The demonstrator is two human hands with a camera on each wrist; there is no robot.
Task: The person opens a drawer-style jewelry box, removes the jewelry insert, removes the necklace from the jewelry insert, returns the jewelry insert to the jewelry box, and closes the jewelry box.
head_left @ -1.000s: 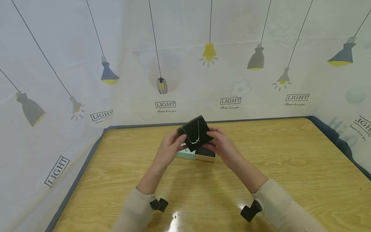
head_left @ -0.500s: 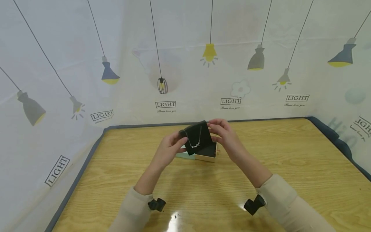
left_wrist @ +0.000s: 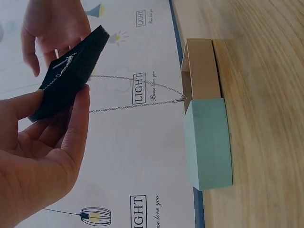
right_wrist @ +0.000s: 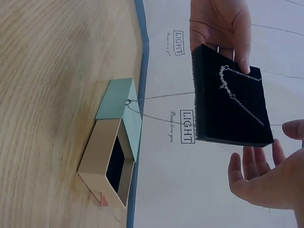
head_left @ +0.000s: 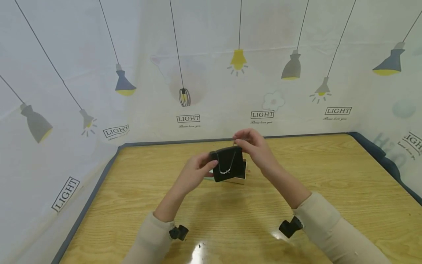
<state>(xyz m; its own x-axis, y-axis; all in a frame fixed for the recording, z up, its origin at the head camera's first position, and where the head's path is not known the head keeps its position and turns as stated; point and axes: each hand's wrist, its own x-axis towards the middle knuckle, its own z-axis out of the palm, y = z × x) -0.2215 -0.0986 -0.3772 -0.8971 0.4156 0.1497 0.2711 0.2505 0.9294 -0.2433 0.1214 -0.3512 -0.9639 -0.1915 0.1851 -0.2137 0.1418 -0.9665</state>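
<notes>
Two hands are raised over the wood-grain table [head_left: 329,176] in the head view: your left hand [head_left: 191,172] pinches the left side of a black jewellery display pad [head_left: 226,165], and your right hand [head_left: 256,146] is at its upper right corner. The pad is held up in front of the drawer box [head_left: 241,180], with a silver necklace [head_left: 225,172] draped on its face.

In the left wrist view, your left thumb presses the face, fingers behind; the clasp [left_wrist: 179,99] dangles below on loose chain. The pad should be light and fairly stiff, the chain slippery and delicate, so grip bare edges.

In the right wrist view, your right thumb and fingers are loosely parted near a corner; you cannot tell whether any fingertip touches it.
</notes>
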